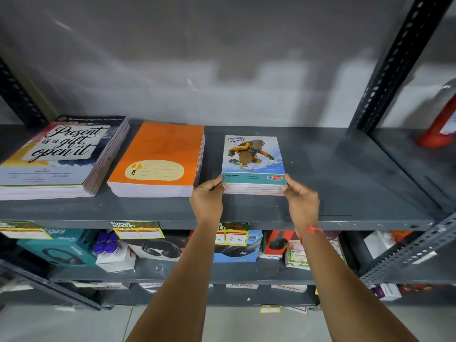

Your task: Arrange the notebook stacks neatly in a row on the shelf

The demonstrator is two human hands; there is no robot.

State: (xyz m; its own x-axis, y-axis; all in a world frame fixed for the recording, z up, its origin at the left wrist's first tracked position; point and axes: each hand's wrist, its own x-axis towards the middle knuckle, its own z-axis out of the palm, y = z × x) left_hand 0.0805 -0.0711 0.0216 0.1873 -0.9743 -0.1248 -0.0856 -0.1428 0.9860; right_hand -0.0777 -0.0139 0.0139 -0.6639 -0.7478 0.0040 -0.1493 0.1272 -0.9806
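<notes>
Three notebook stacks lie on the dark grey metal shelf [333, 169]. At the left is a stack topped by a "Present is a gift, open it" cover [59, 154]. An orange-covered stack [158, 159] lies beside it. To the right is a smaller stack with a snowboarder cover [253, 161], flat on the shelf. My left hand [207, 198] grips its near left corner and my right hand [302, 203] grips its near right corner. A red thread circles my right wrist.
Bare shelf stretches to the right of the small stack. A perforated metal upright [399, 58] rises at the right, with a red object [441, 124] beyond it. The lower shelf holds headphone boxes [61, 248], bottles and price tags [138, 230].
</notes>
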